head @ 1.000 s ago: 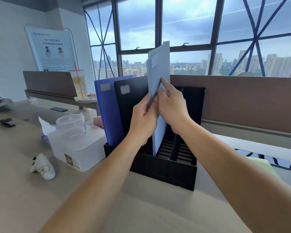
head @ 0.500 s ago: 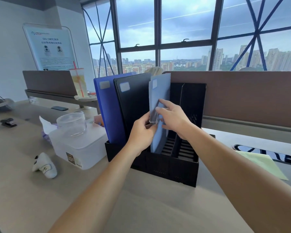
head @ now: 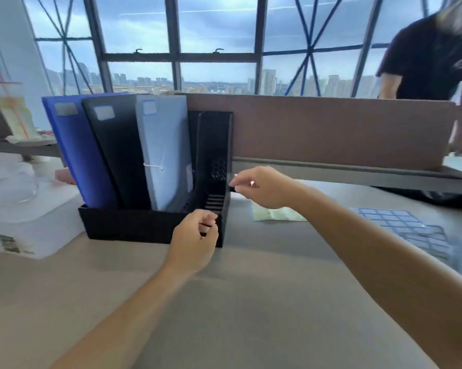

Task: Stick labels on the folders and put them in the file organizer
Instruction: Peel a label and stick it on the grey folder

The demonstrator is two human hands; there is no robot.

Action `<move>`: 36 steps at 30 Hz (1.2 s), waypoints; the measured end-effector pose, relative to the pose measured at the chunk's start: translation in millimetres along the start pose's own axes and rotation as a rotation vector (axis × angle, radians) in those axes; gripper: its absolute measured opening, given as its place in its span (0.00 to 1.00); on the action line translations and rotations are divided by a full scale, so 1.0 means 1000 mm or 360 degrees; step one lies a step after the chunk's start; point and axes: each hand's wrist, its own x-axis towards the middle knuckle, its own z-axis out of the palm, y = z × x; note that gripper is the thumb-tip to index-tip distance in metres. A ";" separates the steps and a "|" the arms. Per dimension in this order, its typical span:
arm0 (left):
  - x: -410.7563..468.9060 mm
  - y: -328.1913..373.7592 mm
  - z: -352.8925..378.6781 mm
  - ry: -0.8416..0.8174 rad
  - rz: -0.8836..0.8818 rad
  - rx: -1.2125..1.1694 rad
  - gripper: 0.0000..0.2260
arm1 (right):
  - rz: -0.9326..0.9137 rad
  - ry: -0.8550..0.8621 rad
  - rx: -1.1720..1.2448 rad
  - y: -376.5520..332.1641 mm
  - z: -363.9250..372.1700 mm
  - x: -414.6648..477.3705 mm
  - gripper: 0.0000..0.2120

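Bare forearms (head: 357, 251), bare left hand (head: 195, 235) and right hand (head: 261, 186).

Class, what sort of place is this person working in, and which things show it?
Probably a high-rise office: a desk with a brown partition, a black file organizer holding folders, and tall windows over a city skyline.

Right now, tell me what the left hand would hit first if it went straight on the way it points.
The file organizer: the left hand points at its low front wall, by the empty right-hand slot. Depth is unclear, so it may be nearly touching already.
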 end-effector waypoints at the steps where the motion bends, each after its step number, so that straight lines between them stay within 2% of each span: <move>1: -0.003 0.012 0.020 -0.0124 0.0049 0.0013 0.05 | 0.0080 0.0016 -0.0064 0.017 -0.006 -0.018 0.13; 6: -0.019 0.075 0.118 -0.0646 0.0145 -0.0206 0.06 | 0.0548 0.0173 -0.0238 0.096 -0.041 -0.135 0.12; 8: -0.027 0.099 0.156 -0.0845 0.0159 -0.0373 0.02 | 0.0806 0.0160 -0.0300 0.126 -0.054 -0.188 0.14; 9: -0.031 0.110 0.175 -0.0929 0.0179 -0.0405 0.04 | 0.0939 0.0135 -0.0330 0.140 -0.061 -0.215 0.15; 12: -0.051 0.140 0.229 -0.1232 0.0210 -0.0416 0.05 | 0.1381 0.0054 -0.0338 0.177 -0.078 -0.286 0.21; 15: -0.073 0.168 0.272 -0.1447 0.0273 -0.0408 0.09 | 0.1862 -0.0087 -0.0459 0.213 -0.084 -0.346 0.33; 17: -0.084 0.180 0.292 -0.1568 0.0432 -0.0261 0.16 | 0.2123 -0.0191 -0.0480 0.227 -0.083 -0.373 0.38; 20: -0.098 0.189 0.315 -0.1813 0.0906 0.0283 0.35 | 0.2369 -0.0049 -0.0338 0.242 -0.079 -0.399 0.41; 23: -0.111 0.183 0.333 -0.1897 0.1182 0.0731 0.45 | 0.2322 0.0315 0.0023 0.253 -0.075 -0.415 0.42; 27: -0.114 0.180 0.342 -0.1797 0.1288 0.0819 0.40 | 0.2162 0.1135 0.0586 0.258 -0.073 -0.420 0.38; 29: -0.114 0.179 0.342 -0.1689 0.1361 0.0785 0.35 | 0.2080 0.1474 0.0985 0.260 -0.074 -0.419 0.27; 31: -0.108 0.176 0.339 -0.1627 0.1412 0.0668 0.33 | 0.2021 0.1597 0.1040 0.256 -0.079 -0.418 0.18; 33: -0.096 0.177 0.328 -0.1757 0.1370 0.0431 0.35 | 0.1888 0.1704 0.1057 0.247 -0.086 -0.417 0.18; 35: -0.080 0.180 0.312 -0.1851 0.1148 0.0005 0.35 | 0.1706 0.1808 0.1114 0.234 -0.096 -0.417 0.18; 36: -0.072 0.181 0.302 -0.1804 0.1019 -0.0210 0.35 | 0.1625 0.1830 0.1168 0.226 -0.100 -0.416 0.17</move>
